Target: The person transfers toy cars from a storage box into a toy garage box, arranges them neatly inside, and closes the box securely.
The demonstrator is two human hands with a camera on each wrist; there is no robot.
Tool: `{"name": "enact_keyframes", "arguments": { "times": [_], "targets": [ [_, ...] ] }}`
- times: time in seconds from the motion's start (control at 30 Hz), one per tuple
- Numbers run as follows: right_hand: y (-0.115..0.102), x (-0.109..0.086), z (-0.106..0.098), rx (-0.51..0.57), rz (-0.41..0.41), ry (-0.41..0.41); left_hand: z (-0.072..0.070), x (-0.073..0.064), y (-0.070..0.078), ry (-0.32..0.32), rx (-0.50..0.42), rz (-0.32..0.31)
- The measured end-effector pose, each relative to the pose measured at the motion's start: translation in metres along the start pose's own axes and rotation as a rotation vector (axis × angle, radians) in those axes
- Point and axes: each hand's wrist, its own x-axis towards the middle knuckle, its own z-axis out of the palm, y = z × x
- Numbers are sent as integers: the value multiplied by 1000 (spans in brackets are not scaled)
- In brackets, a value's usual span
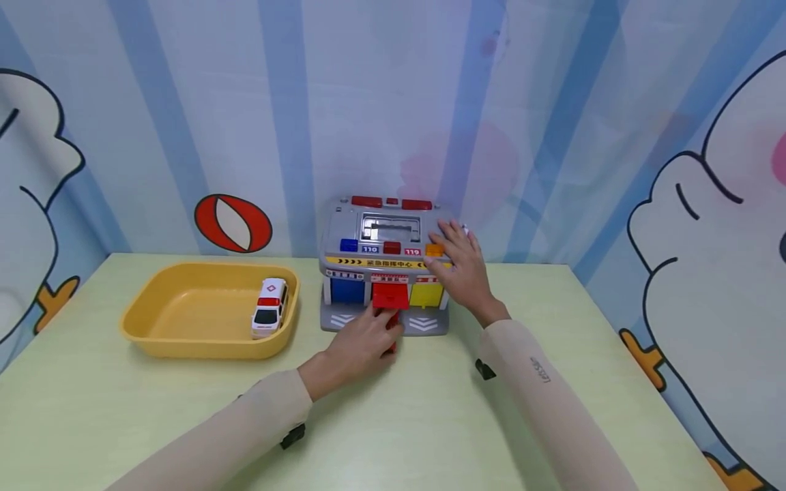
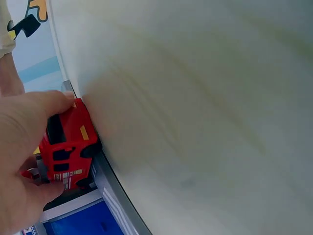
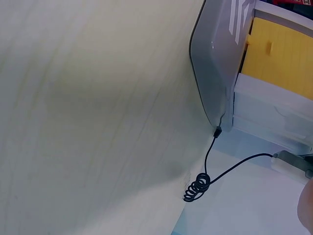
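Observation:
My left hand [image 1: 362, 341] grips a red toy fire truck [image 2: 68, 147] at the middle doorway of a toy rescue station [image 1: 338, 228]. In the left wrist view, the thumb and fingers are on opposite sides of the truck, its wheels beside the grey base. Above that hand the red door [image 1: 390, 294] is lifted and sticks outward. My right hand [image 1: 464, 271] rests on the roof's right side, fingers extended next to the orange button [image 1: 434, 250]. The blue door [image 1: 347, 291] and yellow door [image 1: 425, 294] are down.
Left of the station is a yellow tray [image 1: 196, 349] with a white toy ambulance [image 1: 269, 308] in it. A black coiled cord [image 3: 198, 187] hangs at the station's right side. Behind the table [image 1: 430, 423] hangs a striped curtain [image 1: 381, 102].

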Motion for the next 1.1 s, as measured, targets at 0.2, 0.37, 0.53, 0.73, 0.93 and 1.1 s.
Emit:
{"name": "enact_keyframes", "arguments": {
  "times": [0.2, 0.37, 0.53, 0.73, 0.93, 1.1],
  "targets": [
    [-1, 0, 1, 0, 0, 3, 3, 3, 0, 50, 48, -1],
    [-1, 0, 1, -7, 4, 7, 2, 4, 2, 58, 24, -8],
    [-1, 0, 2, -3, 9, 5, 1, 0, 4, 46, 84, -4],
    [0, -1, 2, -1, 11, 12, -2, -3, 6, 54, 202, 7],
    [1, -2, 3, 4, 14, 13, -2, -10, 4, 78, 258, 35],
    [0, -1, 2, 3, 8, 14, -2, -17, 2, 79, 243, 30]
  ]
}}
